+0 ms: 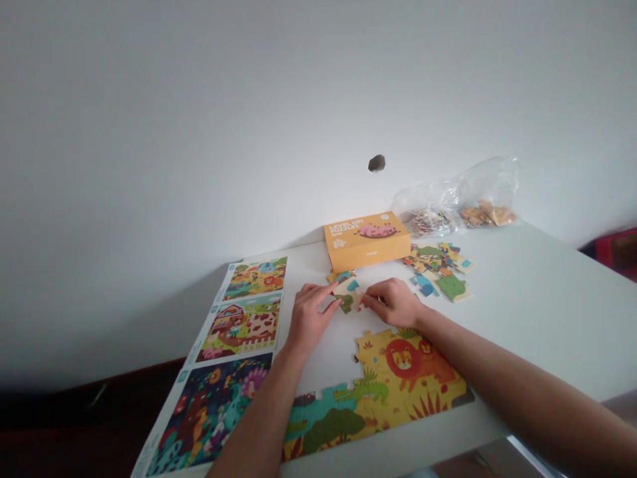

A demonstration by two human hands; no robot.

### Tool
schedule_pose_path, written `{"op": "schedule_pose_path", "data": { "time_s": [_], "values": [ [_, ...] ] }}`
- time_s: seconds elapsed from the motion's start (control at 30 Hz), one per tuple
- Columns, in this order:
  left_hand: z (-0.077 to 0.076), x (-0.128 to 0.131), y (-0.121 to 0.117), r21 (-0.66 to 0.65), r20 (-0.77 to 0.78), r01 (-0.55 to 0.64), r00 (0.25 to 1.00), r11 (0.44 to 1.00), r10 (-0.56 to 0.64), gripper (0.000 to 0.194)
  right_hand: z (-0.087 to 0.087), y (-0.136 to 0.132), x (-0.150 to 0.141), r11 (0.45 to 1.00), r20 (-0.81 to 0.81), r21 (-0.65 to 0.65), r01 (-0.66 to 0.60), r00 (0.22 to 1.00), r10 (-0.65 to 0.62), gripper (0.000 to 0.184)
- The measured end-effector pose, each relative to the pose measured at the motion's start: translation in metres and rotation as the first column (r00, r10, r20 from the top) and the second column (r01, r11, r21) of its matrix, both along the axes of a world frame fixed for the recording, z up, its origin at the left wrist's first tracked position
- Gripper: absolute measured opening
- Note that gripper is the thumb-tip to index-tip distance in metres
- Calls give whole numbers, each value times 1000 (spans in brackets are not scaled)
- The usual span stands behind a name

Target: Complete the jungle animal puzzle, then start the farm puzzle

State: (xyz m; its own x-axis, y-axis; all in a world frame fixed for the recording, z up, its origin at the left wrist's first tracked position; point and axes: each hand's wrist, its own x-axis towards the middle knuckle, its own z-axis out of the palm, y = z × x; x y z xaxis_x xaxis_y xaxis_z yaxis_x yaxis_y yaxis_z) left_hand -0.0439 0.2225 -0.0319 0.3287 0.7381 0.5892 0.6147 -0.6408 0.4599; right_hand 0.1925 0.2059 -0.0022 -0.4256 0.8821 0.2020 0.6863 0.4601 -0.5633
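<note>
Between my two hands is a pale puzzle piece (352,285) with blue and green patches, raised over the table. My left hand (309,315) pinches its left side between thumb and fingers. The curled fingertips of my right hand (392,300) close on its right edge. Nearer to me lies a partly joined puzzle (403,378) with lions, a crocodile and a tree; my left forearm hides some of its left end. Beyond my right hand is a heap of loose puzzle pieces (432,259), with a green piece (452,287) at its near side.
An orange puzzle box (368,240) stands at the back, with pieces partly showing at its front. Clear plastic bags (485,189) of pieces lean by the wall. A picture sheet (239,332) with three scenes lies along the left edge of the white table (527,299).
</note>
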Motion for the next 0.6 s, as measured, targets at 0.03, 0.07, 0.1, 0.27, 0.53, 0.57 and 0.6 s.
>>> {"op": "schedule_pose_path", "data": {
  "time_s": [0.03,0.07,0.1,0.27,0.53,0.57,0.6],
  "values": [
    [-1,0,0,-3,5,-14,1000,1000,14,37,1,0,0,1000,6,-6,1,1000,-1,29],
    [-1,0,0,-4,9,-24,1000,1000,24,37,1,0,0,1000,10,-15,-1,1000,1,28],
    [-1,0,-1,-4,12,-32,999,999,32,38,2,0,-1,1000,13,-24,-2,1000,2,28],
    [-1,-3,1,-2,-12,-62,998,998,62,38,3,-5,-6,999,54,-45,-16,998,18,28],
    [0,-8,4,13,-60,-76,995,997,77,36,2,-10,-19,993,107,-14,115,988,-113,35],
    [-1,-9,4,7,-65,-90,994,996,91,34,1,-10,-20,992,108,-19,128,986,-125,35],
    [-2,-11,5,0,-72,-111,991,994,111,32,1,-10,-21,991,115,-25,133,985,-129,35]
  ]
}}
